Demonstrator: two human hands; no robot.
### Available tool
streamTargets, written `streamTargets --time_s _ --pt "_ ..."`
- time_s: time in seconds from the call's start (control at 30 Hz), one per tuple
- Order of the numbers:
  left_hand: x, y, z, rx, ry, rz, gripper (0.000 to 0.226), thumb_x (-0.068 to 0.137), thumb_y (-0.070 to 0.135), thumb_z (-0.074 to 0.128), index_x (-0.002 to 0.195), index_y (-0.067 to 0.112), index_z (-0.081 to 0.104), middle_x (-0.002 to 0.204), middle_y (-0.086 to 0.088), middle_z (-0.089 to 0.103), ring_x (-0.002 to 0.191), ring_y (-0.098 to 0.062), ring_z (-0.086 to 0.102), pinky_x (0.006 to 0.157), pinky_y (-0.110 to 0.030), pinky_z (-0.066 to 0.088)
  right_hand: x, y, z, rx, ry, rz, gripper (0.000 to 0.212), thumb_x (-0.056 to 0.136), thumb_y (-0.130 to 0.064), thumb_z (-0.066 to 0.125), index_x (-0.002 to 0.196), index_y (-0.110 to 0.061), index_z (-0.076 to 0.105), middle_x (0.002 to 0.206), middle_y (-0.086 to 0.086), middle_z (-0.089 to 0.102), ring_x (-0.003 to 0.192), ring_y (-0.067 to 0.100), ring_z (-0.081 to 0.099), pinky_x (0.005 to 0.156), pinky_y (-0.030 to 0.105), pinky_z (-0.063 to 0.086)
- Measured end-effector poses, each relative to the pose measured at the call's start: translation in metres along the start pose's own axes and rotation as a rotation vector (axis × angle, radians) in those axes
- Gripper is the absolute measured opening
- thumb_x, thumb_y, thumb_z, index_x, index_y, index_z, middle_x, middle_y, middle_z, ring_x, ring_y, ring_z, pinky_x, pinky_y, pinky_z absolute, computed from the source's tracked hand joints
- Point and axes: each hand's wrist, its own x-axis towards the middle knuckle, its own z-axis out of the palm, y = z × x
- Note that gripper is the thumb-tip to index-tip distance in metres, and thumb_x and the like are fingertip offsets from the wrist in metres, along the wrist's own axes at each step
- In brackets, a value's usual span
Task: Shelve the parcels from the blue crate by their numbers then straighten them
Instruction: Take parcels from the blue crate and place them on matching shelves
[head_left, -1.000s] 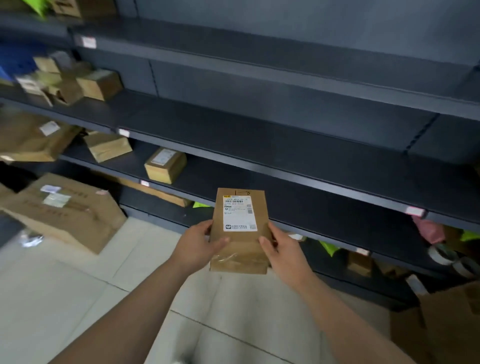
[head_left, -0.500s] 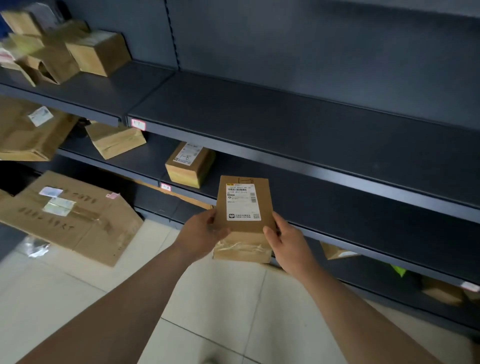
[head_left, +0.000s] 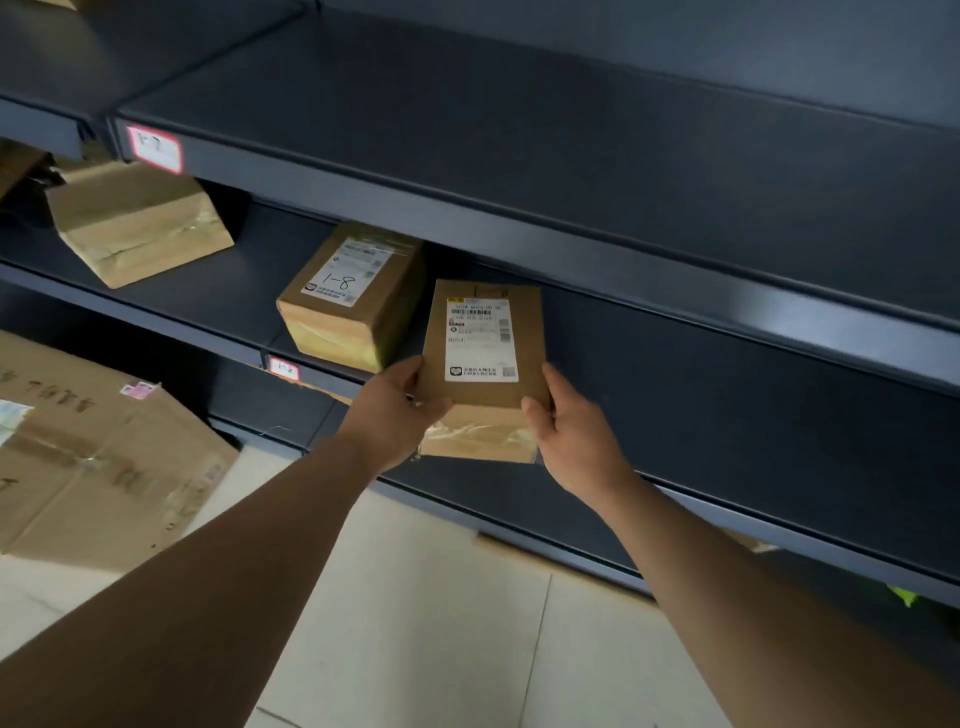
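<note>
- While both hands grip it, parcel (head_left: 480, 353) sits at frame centre, label up, at the front edge of the middle shelf (head_left: 727, 415); can't tell if it rests on it.
- Left hand (head_left: 389, 415): fingers (head_left: 434, 410) clamped on the parcel's left edge.
- Right hand (head_left: 576, 441): fingers grasping the right edge, thumb on top.
- Box marked "1-8" (head_left: 348, 296) is just left of the parcel, same shelf.
- Plain box (head_left: 137, 221) further left, tilted.
- Tag "1-7" (head_left: 154, 149) on upper shelf lip, upper left.
- Big carton (head_left: 93, 457) on floor (head_left: 441, 597), lower left.
</note>
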Motion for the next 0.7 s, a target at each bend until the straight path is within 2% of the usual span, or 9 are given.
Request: streamTargets --time_s 0.07,0.17,0.23,0.3,0.4,0.5,0.57,0.7 --pt "0.020 -0.009 0.005 -0.015 0.002 0.000 0.056 0.092 0.021 0.062 0.143 0.018 0.039 0.124 0.008 0.058 0.099 -0.014 0.058 0.075 -0.020 0.043 0.021 0.009 0.008 -0.003 0.015 -0.003 0.054 0.100 -0.031 0.038 0.150 -0.018 0.019 0.128 0.003 0.057 0.105 0.019 0.060 0.090 0.029 0.047" --pt "0.047 -0.020 0.011 0.010 0.017 0.023 0.054 0.092 0.020 0.061 0.142 0.017 0.040 0.126 0.008 0.057 0.104 -0.016 0.059 0.070 -0.014 0.045 0.049 0.018 0.017 -0.017 0.026 -0.021 0.054 0.100 -0.030 0.039 0.149 -0.019 0.020 0.125 0.003 0.059 0.099 0.018 0.061 0.087 0.030 0.049" --pt "0.063 -0.025 0.014 0.015 0.021 0.025 0.058 0.092 0.021 0.061 0.145 0.018 0.036 0.134 0.004 0.056 0.113 -0.019 0.057 0.084 -0.020 0.049 0.062 0.021 0.021 -0.013 0.024 -0.041 0.051 0.100 -0.027 0.039 0.148 -0.018 0.024 0.121 -0.002 0.059 0.096 0.014 0.059 0.085 0.025 0.047" --pt "0.075 -0.030 0.017 0.038 0.030 0.009 0.062 0.093 0.022 0.060 0.147 0.017 0.032 0.138 0.001 0.052 0.121 -0.021 0.052 0.102 -0.032 0.043 0.072 0.024 0.025 -0.016 0.021 -0.057 0.046 0.100 -0.023 0.039 0.145 -0.017 0.029 0.120 -0.002 0.058 0.097 0.012 0.058 0.084 0.021 0.043" --pt "0.085 -0.032 0.021 0.062 0.041 0.012 0.061 0.094 0.024 0.059 0.148 0.018 0.031 0.139 0.001 0.051 0.125 -0.023 0.049 0.108 -0.039 0.039 0.084 0.029 0.029 -0.032 0.039 -0.048 0.047 0.101 -0.024 0.038 0.146 -0.015 0.027 0.128 0.005 0.056 0.110 0.021 0.057 0.093 0.029 0.046" --pt "0.089 -0.029 0.022 0.112 0.057 0.014 0.060 0.095 0.026 0.056 0.149 0.018 0.029 0.140 -0.001 0.050 0.124 -0.026 0.049 0.106 -0.041 0.040 0.091 0.030 0.030 -0.067 0.031 -0.017 0.051 0.101 -0.026 0.037 0.148 -0.014 0.022 0.135 0.008 0.051 0.116 0.022 0.053 0.097 0.031 0.043" --pt "0.089 -0.027 0.022 0.216 0.098 0.035 0.053 0.095 0.027 0.054 0.144 0.016 0.036 0.133 -0.005 0.055 0.116 -0.029 0.054 0.099 -0.041 0.046 0.092 0.028 0.029 -0.118 0.044 -0.019 0.052 0.101 -0.028 0.037 0.149 -0.015 0.021 0.140 0.008 0.046 0.121 0.023 0.049 0.100 0.033 0.042" --pt "0.078 -0.018 0.020 0.406 0.205 0.107 0.035 0.095 0.031 0.051 0.126 0.016 0.048 0.116 -0.010 0.059 0.095 -0.028 0.061 0.081 -0.041 0.052 0.081 0.022 0.025 -0.254 0.092 -0.066 0.041 0.099 -0.027 0.038 0.137 -0.013 0.040 0.135 0.007 0.048 0.117 0.024 0.051 0.092 0.036 0.047"
